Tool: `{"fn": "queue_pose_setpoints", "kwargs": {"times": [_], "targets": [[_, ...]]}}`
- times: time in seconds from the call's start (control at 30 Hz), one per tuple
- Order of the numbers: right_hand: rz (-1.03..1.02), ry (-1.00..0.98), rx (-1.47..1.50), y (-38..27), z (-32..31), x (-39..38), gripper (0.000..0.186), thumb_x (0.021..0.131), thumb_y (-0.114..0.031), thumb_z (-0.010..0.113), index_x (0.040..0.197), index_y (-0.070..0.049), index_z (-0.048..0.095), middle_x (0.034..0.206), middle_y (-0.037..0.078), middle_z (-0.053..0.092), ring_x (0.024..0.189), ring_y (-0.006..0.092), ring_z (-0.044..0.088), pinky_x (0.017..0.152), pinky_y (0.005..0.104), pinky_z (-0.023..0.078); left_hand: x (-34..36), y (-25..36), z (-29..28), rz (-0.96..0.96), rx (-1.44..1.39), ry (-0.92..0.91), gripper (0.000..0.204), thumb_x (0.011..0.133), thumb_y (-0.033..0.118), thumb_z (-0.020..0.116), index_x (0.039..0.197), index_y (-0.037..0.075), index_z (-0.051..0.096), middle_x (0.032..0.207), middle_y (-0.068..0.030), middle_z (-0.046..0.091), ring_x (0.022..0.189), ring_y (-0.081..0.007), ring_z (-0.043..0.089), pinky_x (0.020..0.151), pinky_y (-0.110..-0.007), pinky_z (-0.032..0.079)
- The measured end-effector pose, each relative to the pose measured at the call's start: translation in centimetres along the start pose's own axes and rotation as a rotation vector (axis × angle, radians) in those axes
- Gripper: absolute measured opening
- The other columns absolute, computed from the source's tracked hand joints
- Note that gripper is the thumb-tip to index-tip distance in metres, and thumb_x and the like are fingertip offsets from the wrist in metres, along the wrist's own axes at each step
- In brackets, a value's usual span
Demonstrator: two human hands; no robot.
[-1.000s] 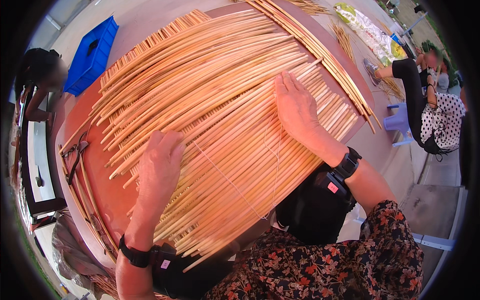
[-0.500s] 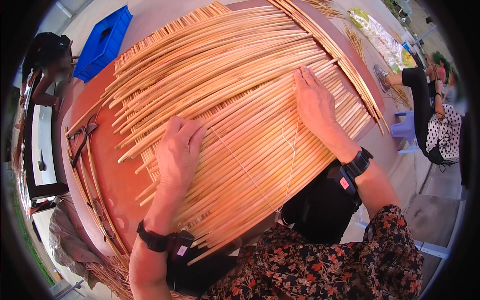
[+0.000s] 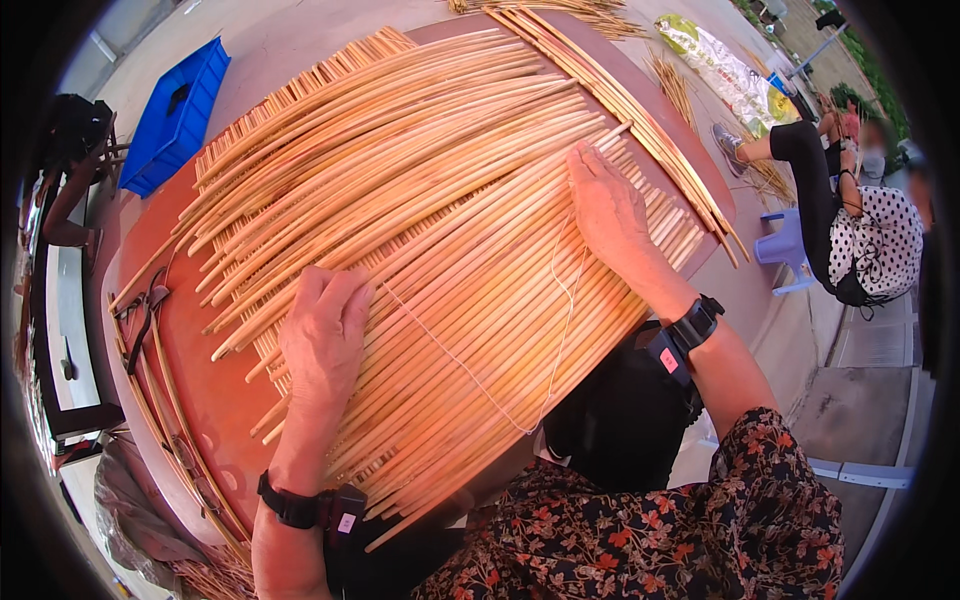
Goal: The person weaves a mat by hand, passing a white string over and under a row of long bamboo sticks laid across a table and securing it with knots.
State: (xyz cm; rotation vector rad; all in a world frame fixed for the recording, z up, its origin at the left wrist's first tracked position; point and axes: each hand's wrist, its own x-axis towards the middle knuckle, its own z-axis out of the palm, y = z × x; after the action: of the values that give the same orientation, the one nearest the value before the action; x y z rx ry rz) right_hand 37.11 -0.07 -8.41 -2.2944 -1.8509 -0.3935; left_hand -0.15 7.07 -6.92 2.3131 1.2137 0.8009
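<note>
A mat of peeled wooden sticks (image 3: 470, 340), laid side by side, slopes from the red table toward my body. My left hand (image 3: 325, 335) is at the mat's left side, its thumb and curled fingers closed around a stick at the upper edge of the woven rows. Toward the right end of that row, my right hand (image 3: 610, 205) lies on the sticks with fingers stretched out close together; its thumb is hidden. A thin white string (image 3: 455, 355) loops loosely over the mat between my hands. Loose sticks (image 3: 390, 130) are spread across the mat's far part.
On the red table (image 3: 215, 410), pliers or cutters (image 3: 150, 305) lie at the left beside long sticks (image 3: 170, 420). More sticks (image 3: 650, 130) run along the right edge. A blue crate (image 3: 175, 120) stands at far left. Another person (image 3: 870, 235) sits at right near a lilac stool (image 3: 782, 250).
The whole view has shifted, so everything sits a little further left and mostly lower. Both hands keep nearly the same places on the sticks.
</note>
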Motion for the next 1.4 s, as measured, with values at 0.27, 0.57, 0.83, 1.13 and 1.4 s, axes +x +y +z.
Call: {"fn": "queue_pose_setpoints", "kwargs": {"times": [0.27, 0.57, 0.83, 1.13, 1.4], "targets": [[0.016, 0.009, 0.028, 0.0, 0.0, -0.1, 0.043, 0.109, -0.011, 0.057, 0.149, 0.005, 0.059, 0.16, 0.024, 0.057, 0.146, 0.0406, 0.056, 0.121, 0.047, 0.05, 0.0, -0.5, 0.1, 0.038, 0.014, 0.016, 0.014, 0.1, 0.016, 0.078, 0.114, 0.014, 0.079, 0.102, -0.0064, 0.068, 0.086, -0.0292, 0.071, 0.072, -0.041, 0.056], [0.041, 0.032, 0.028, -0.5, -1.6, 0.0, 0.042, 0.111, -0.015, 0.056, 0.149, 0.001, 0.063, 0.156, 0.019, 0.063, 0.149, 0.0347, 0.056, 0.124, 0.0456, 0.046, -0.1, -0.5, 0.1, 0.016, 0.0, -0.005, 0.013, 0.102, 0.018, 0.076, 0.114, 0.013, 0.079, 0.104, -0.0067, 0.067, 0.087, -0.0313, 0.071, 0.074, -0.043, 0.056], [-0.089, -0.05, 0.082, -1.6, -1.1, -0.5, 0.041, 0.111, -0.012, 0.053, 0.148, 0.005, 0.062, 0.155, 0.023, 0.062, 0.145, 0.037, 0.059, 0.122, 0.046, 0.048, 0.1, -0.6, 0.3, 0.004, 0.017, -0.02, 0.014, 0.102, 0.019, 0.076, 0.115, 0.014, 0.078, 0.104, -0.0063, 0.068, 0.088, -0.0303, 0.071, 0.075, -0.043, 0.056], [-0.041, -0.024, 0.13, -2.2, -1.7, -0.4, 0.042, 0.111, -0.014, 0.058, 0.149, 0.002, 0.062, 0.157, 0.022, 0.061, 0.146, 0.0366, 0.058, 0.121, 0.0458, 0.05, 0.1, -0.5, 0.0, 0.013, -0.002, -0.011, 0.014, 0.103, 0.016, 0.076, 0.115, 0.01, 0.078, 0.101, -0.0084, 0.067, 0.088, -0.0294, 0.071, 0.076, -0.04, 0.055], [0.006, -0.274, 0.977, -12.0, -9.8, -1.7, 0.035, 0.116, -0.019, 0.057, 0.146, -0.003, 0.067, 0.094, 0.006, 0.073, 0.069, 0.0133, 0.067, 0.062, 0.0326, 0.054, 0.0, -0.8, 0.0, 0.053, 0.019, -0.011, 0.017, 0.101, 0.017, 0.077, 0.117, 0.01, 0.077, 0.101, -0.0094, 0.067, 0.085, -0.0304, 0.072, 0.073, -0.041, 0.057]]}}
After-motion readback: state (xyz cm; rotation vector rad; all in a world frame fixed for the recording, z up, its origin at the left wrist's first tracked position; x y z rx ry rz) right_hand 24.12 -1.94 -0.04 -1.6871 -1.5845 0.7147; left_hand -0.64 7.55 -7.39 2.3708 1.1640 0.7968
